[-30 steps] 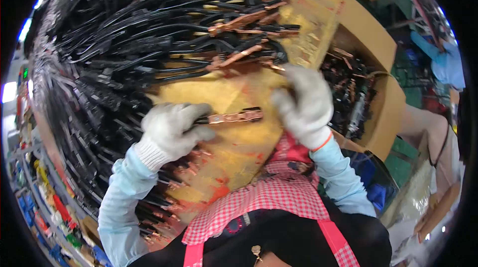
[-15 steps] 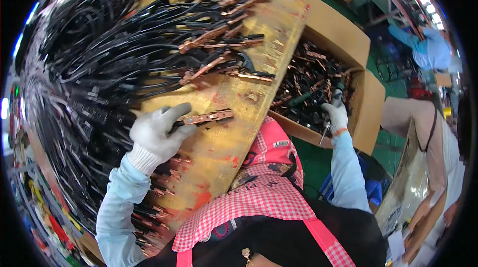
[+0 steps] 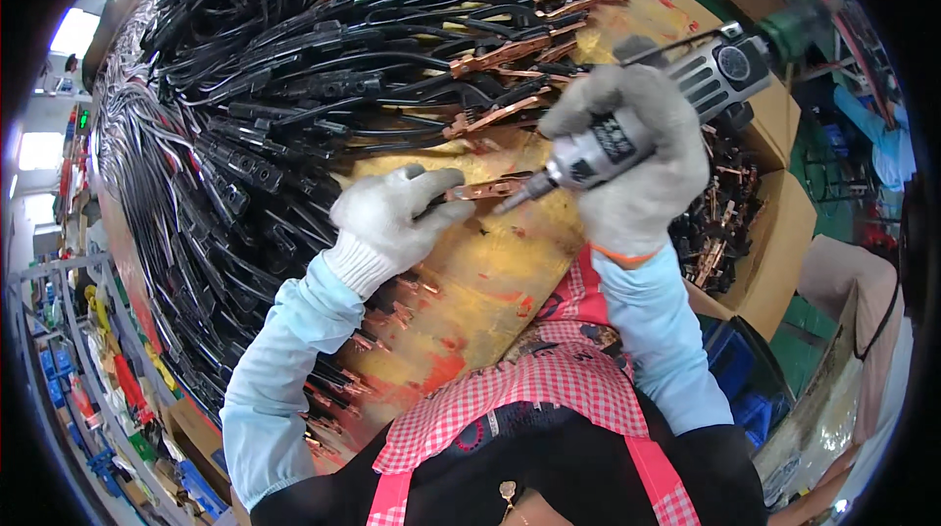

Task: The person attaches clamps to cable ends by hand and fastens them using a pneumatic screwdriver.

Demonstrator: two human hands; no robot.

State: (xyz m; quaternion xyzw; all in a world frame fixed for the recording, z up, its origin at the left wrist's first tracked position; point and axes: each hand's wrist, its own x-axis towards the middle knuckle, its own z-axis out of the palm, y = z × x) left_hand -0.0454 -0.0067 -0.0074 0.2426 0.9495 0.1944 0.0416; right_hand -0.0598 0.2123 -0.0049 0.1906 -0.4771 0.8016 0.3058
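My gloved left hand [image 3: 397, 212] pinches a black-and-copper cable clamp [image 3: 485, 190], its copper jaw pointing right over the worn yellow tabletop [image 3: 480, 281]. Wrapped round the body of a grey power screwdriver [image 3: 720, 77] is my gloved right hand [image 3: 647, 149]. The tool is tilted, its bit pointing down and left beside the clamp's jaw; whether it touches the jaw I cannot tell. Beyond both hands lie more copper-jawed clamps [image 3: 505, 55] on black cables [image 3: 333, 85]. My left fingers partly hide the clamp's handle end.
An open cardboard box [image 3: 784, 232] full of loose clamps [image 3: 720, 222] stands right of the table, partly behind my right arm. A dense fan of cables [image 3: 196, 242] covers the left side. Another person's leg [image 3: 843, 276] shows at the right, and a person in light blue [image 3: 887, 139] farther back.
My right hand has come up from the box to the tabletop, bringing the power screwdriver to the clamp. My left hand keeps hold of the clamp. The whole view has shifted.
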